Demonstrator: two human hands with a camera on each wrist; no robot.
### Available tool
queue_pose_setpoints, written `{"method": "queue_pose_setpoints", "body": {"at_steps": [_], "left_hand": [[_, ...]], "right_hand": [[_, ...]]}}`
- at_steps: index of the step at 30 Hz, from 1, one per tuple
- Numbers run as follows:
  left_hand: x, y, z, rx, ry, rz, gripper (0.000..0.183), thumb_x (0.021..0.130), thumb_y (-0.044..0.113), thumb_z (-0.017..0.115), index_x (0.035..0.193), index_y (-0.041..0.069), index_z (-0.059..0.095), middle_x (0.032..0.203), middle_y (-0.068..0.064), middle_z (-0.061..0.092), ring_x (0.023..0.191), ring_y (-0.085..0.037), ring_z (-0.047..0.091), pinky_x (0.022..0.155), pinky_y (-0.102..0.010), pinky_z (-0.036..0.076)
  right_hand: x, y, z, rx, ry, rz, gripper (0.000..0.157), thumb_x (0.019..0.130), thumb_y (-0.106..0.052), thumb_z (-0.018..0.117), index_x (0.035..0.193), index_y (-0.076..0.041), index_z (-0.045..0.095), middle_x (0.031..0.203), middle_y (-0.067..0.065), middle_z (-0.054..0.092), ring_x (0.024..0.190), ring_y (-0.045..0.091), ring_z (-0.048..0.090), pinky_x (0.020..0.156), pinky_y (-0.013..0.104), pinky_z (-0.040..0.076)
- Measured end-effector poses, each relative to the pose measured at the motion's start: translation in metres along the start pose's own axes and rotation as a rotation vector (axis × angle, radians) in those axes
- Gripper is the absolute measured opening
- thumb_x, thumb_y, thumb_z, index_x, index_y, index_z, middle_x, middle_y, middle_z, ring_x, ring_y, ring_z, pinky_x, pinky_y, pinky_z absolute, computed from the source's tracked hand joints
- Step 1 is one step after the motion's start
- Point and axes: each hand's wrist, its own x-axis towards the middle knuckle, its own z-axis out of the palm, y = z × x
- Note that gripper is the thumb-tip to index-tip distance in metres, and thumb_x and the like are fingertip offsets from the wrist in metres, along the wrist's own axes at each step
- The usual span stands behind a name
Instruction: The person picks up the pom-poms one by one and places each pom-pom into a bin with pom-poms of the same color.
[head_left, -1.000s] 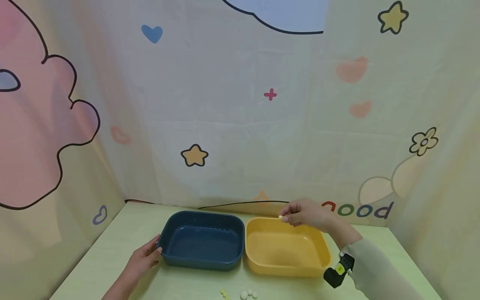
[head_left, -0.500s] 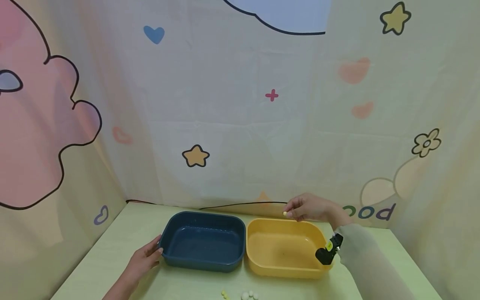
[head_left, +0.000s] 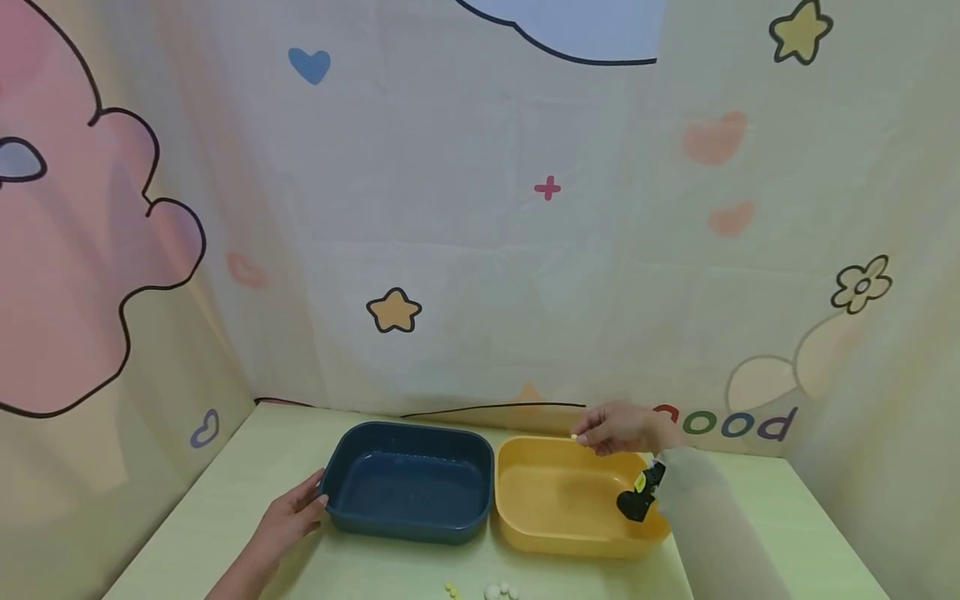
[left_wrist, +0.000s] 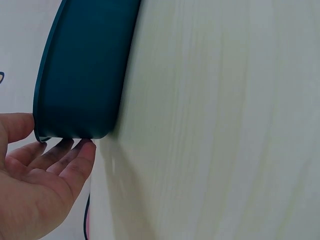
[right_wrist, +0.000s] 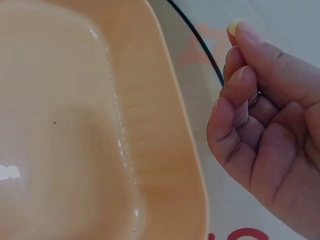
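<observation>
My left hand holds the left end of a dark blue tub. In the left wrist view, the thumb lies at the rim and the other fingers meet the end wall. Beyond the far rim of the yellow tub, my right hand pinches a small round yellow piece between thumb and index finger, and its other fingers are curled in. The right wrist view shows small dark specks on the yellow tub's floor.
Both tubs stand side by side on a pale green table. Near its front edge lie small yellow pieces and several round white pieces. A printed cloth hangs behind. A black device sits on the right wrist.
My right hand rose slightly, then lowered towards the yellow tub's far rim, still pinching the yellow piece; its forearm swung left. My left hand keeps its place on the blue tub.
</observation>
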Motion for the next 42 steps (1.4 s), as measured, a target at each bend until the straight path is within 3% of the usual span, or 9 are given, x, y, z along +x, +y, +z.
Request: {"method": "queue_pose_setpoints", "body": {"at_steps": [2, 9, 14, 23, 31, 34, 39, 42], "left_hand": [[0.000, 0.000, 0.000, -0.004, 0.000, 0.003, 0.057, 0.107, 0.013, 0.048, 0.158, -0.005, 0.029, 0.155, -0.038, 0.035, 0.140, -0.051, 0.047, 0.100, -0.051, 0.057], [0.000, 0.002, 0.001, -0.008, -0.002, 0.013, 0.056, 0.108, 0.011, 0.048, 0.157, -0.006, 0.029, 0.154, -0.038, 0.036, 0.140, -0.051, 0.048, 0.100, -0.052, 0.057], [-0.001, 0.002, 0.001, -0.009, 0.004, 0.014, 0.056, 0.107, 0.011, 0.048, 0.157, -0.006, 0.030, 0.154, -0.038, 0.037, 0.139, -0.051, 0.049, 0.099, -0.051, 0.058], [-0.001, 0.001, 0.003, -0.031, 0.009, 0.033, 0.056, 0.106, 0.009, 0.049, 0.156, -0.007, 0.031, 0.154, -0.039, 0.037, 0.141, -0.051, 0.047, 0.099, -0.049, 0.058], [0.001, 0.002, 0.001, -0.027, 0.011, 0.024, 0.055, 0.107, 0.009, 0.049, 0.157, -0.006, 0.031, 0.154, -0.037, 0.039, 0.141, -0.050, 0.048, 0.098, -0.049, 0.058], [0.001, 0.001, 0.001, -0.021, 0.008, 0.025, 0.055, 0.107, 0.010, 0.049, 0.157, -0.006, 0.031, 0.154, -0.037, 0.038, 0.141, -0.051, 0.047, 0.099, -0.050, 0.058], [0.001, 0.001, 0.000, -0.011, 0.006, 0.019, 0.055, 0.107, 0.010, 0.049, 0.157, -0.006, 0.030, 0.154, -0.038, 0.037, 0.141, -0.052, 0.047, 0.099, -0.051, 0.057], [0.001, 0.000, -0.001, -0.008, 0.006, 0.010, 0.055, 0.107, 0.011, 0.049, 0.157, -0.006, 0.030, 0.154, -0.039, 0.038, 0.140, -0.051, 0.048, 0.100, -0.051, 0.057]], "right_hand": [[0.003, 0.007, 0.000, 0.024, -0.009, 0.006, 0.012, 0.100, -0.010, 0.065, 0.106, -0.004, 0.073, 0.084, -0.004, 0.065, 0.071, 0.008, 0.057, 0.071, 0.018, 0.055], [0.011, 0.032, 0.001, 0.090, -0.022, 0.023, 0.016, 0.101, -0.009, 0.062, 0.111, 0.000, 0.071, 0.083, -0.006, 0.066, 0.069, 0.006, 0.055, 0.071, 0.018, 0.054], [0.019, 0.046, 0.005, 0.142, -0.045, 0.066, 0.015, 0.103, -0.009, 0.059, 0.108, -0.005, 0.073, 0.080, -0.009, 0.065, 0.068, 0.005, 0.056, 0.069, 0.017, 0.053], [0.023, 0.059, 0.011, 0.110, -0.043, 0.141, 0.020, 0.106, -0.015, 0.054, 0.119, -0.004, 0.064, 0.079, -0.010, 0.058, 0.069, 0.004, 0.052, 0.067, 0.016, 0.047], [0.027, 0.068, 0.017, 0.113, -0.042, 0.186, 0.016, 0.105, -0.008, 0.052, 0.101, -0.014, 0.066, 0.071, -0.010, 0.057, 0.067, 0.005, 0.052, 0.067, 0.020, 0.047], [0.027, 0.069, 0.017, 0.105, -0.053, 0.171, 0.016, 0.105, -0.007, 0.050, 0.102, -0.011, 0.065, 0.071, -0.010, 0.056, 0.066, 0.004, 0.051, 0.067, 0.018, 0.047], [0.026, 0.072, 0.021, 0.112, -0.018, 0.170, 0.012, 0.104, -0.005, 0.052, 0.103, -0.005, 0.064, 0.072, -0.008, 0.057, 0.065, 0.005, 0.049, 0.067, 0.018, 0.048], [0.026, 0.074, 0.025, 0.149, 0.046, 0.205, 0.011, 0.102, -0.005, 0.056, 0.099, -0.006, 0.066, 0.071, -0.008, 0.060, 0.065, 0.004, 0.051, 0.067, 0.019, 0.049]]}}
